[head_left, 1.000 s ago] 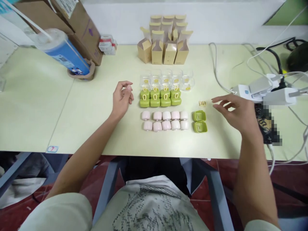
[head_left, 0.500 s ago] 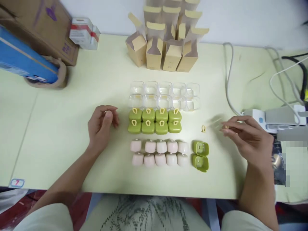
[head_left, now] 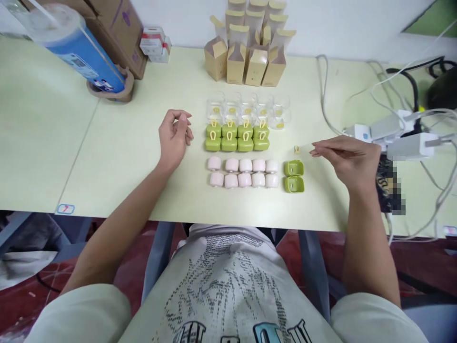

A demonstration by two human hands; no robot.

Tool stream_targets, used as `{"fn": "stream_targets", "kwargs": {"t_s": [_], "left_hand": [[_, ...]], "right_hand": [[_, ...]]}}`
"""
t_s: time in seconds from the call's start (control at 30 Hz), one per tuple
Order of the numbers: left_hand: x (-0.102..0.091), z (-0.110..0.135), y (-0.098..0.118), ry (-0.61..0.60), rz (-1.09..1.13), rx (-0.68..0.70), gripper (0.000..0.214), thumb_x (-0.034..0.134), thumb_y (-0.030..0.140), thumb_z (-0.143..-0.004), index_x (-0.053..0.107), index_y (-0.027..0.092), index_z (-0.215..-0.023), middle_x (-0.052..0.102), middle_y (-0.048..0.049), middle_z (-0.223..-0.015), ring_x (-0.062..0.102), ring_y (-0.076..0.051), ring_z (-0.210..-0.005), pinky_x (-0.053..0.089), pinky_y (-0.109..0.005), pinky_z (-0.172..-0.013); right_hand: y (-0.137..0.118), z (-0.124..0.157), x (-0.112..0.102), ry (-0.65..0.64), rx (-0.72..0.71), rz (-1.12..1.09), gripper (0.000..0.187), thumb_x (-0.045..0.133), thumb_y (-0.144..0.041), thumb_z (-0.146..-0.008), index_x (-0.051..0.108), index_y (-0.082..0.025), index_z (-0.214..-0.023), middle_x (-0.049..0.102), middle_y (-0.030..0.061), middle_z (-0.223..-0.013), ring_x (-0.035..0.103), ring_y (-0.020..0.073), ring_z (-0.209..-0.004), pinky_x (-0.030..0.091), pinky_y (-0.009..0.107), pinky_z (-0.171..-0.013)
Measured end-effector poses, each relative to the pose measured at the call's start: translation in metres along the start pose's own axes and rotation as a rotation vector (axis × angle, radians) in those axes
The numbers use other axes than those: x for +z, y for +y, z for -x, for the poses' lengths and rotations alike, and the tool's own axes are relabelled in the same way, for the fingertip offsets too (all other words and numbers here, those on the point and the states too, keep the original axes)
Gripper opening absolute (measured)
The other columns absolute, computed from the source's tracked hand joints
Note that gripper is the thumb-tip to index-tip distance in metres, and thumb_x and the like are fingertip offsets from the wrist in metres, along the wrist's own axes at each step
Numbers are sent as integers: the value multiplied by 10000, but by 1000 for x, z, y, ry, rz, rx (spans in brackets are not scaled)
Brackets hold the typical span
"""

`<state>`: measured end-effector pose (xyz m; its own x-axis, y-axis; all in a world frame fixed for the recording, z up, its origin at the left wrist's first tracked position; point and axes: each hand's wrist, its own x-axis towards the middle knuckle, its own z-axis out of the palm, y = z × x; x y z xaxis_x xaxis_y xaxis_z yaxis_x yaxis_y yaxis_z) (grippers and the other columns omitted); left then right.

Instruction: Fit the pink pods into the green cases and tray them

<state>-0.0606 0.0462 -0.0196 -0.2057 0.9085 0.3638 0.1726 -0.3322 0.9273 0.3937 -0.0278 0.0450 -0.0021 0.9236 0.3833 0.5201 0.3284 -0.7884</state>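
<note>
My left hand (head_left: 174, 136) rests on the table with its fingers curled in and nothing in them, just left of two rows of green cases (head_left: 237, 138) topped with yellow loops. My right hand (head_left: 344, 155) hovers at the right, fingertips pinched on a small yellow clip that is mostly hidden. They point left at another yellow clip (head_left: 296, 149) lying on the table. Below that clip lies an open green case (head_left: 294, 176). Two rows of pink pieces (head_left: 244, 172) sit in front of the green cases, and clear plastic boxes (head_left: 246, 112) behind them.
Several open kraft cartons (head_left: 250, 52) stand at the back. A blue cup in a holder (head_left: 85, 52), a cardboard box (head_left: 121, 24) and a small red-white box (head_left: 154, 44) are at the back left. Power adapters and cables (head_left: 400, 133) crowd the right side.
My right hand's fingers went from spread to pinched, and of the two yellow clips on the table one is left. My left hand stayed curled beside the green cases. The view shifted.
</note>
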Motion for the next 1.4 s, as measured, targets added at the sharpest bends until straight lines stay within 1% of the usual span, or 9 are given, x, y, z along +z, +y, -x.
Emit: {"fn": "stream_targets", "kwargs": {"t_s": [0.47, 0.67, 0.73, 0.87, 0.93, 1.07, 1.2, 1.3, 1.4], "left_hand": [[2, 1, 2, -25, -74, 97, 488, 699, 717, -1083, 707, 229, -1072, 655, 0, -850, 612, -87, -614, 450, -189, -502], [2, 20, 58, 82, -184, 360, 336, 703, 542, -1119, 770, 218, -1059, 681, -48, -1008, 666, -121, -795, 526, -213, -620], [7, 37, 86, 19, -155, 407, 251, 676, 444, -1144, 778, 220, -1096, 702, -46, -1013, 691, -124, -831, 561, -220, -674], [27, 77, 125, -228, -107, 537, 103, 684, 236, -1122, 780, 216, -1155, 752, -53, -1083, 748, -133, -961, 624, -199, -734], [42, 94, 131, -349, -67, 511, 279, 730, 222, -1099, 737, 232, -1377, 741, -91, -1264, 771, -147, -1029, 655, -188, -717], [67, 118, 124, -581, 29, 402, 745, 854, 408, -1055, 512, 316, -1710, 576, -189, -1678, 785, -248, -1256, 743, -281, -794], [71, 122, 115, -524, 53, 239, 574, 872, 480, -1036, 666, 290, -1537, 750, -135, -1473, 791, -251, -1204, 738, -322, -884], [65, 113, 112, -484, 151, 58, 589, 978, 473, -931, 714, 262, -1413, 799, -114, -1361, 813, -225, -1107, 711, -288, -857], [61, 105, 113, -500, 278, -88, 595, 1008, 403, -886, 698, 244, -1369, 822, -114, -1285, 831, -235, -1117, 706, -288, -856]], "right_hand": [[16, -8, -3, -351, -346, 279, 243, 814, -492, -1066, 952, -295, -1029, 890, 65, -1036, 840, 252, -845, 679, 407, -790], [20, -14, 2, -401, -325, 263, 355, 769, -577, -1073, 944, -271, -1029, 895, 86, -1058, 829, 240, -819, 639, 392, -766], [21, -15, -2, -411, -323, 260, 393, 740, -591, -1087, 933, -263, -985, 895, 85, -1024, 827, 240, -802, 629, 388, -741], [1, -13, -11, -101, -381, 275, 288, 803, -491, -1076, 903, -260, -935, 883, 93, -957, 836, 254, -833, 629, 391, -747], [-26, -4, -4, 139, -427, 236, 187, 859, -407, -1050, 900, -254, -953, 871, 98, -920, 836, 266, -838, 629, 405, -738], [-87, 29, 41, 160, -481, 84, 41, 866, -279, -1036, 896, -277, -1010, 887, 60, -964, 844, 250, -864, 692, 412, -788], [-108, 46, 80, 117, -464, 23, 143, 800, -204, -1066, 903, -281, -1129, 890, 77, -1127, 864, 244, -970, 733, 419, -871], [-100, 42, 80, 222, -465, -1, 307, 803, -120, -1038, 906, -318, -1248, 834, 95, -1301, 855, 216, -928, 738, 418, -831], [-96, 38, 71, 305, -534, 1, 461, 839, -32, -981, 894, -350, -1310, 837, 62, -1179, 846, 197, -881, 725, 374, -763]]}}
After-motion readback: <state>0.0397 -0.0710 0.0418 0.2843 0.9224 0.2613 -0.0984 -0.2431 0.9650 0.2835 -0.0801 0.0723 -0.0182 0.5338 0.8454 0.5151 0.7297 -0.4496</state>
